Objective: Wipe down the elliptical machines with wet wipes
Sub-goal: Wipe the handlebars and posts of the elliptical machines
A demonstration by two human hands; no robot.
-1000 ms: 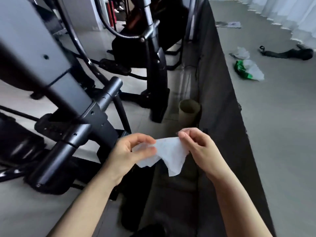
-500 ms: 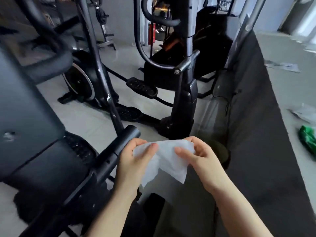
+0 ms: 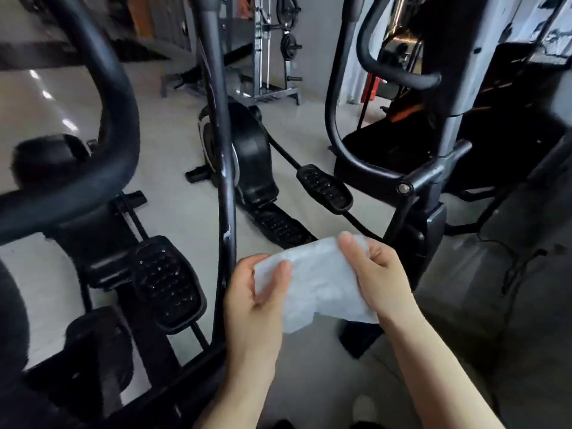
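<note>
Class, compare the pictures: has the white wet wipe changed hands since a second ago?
No. The white wet wipe stays pinched between the left hand and the right hand, spread in front of the black elliptical upright.

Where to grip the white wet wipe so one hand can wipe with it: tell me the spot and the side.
Take the white wet wipe at its bunched upper edge, where the right hand already pinches it from the right. The left hand pinches the opposite end, and the lower edge hangs loose. Probably gather the limp sheet into the right palm so a flat pad faces the black upright bar.
</note>
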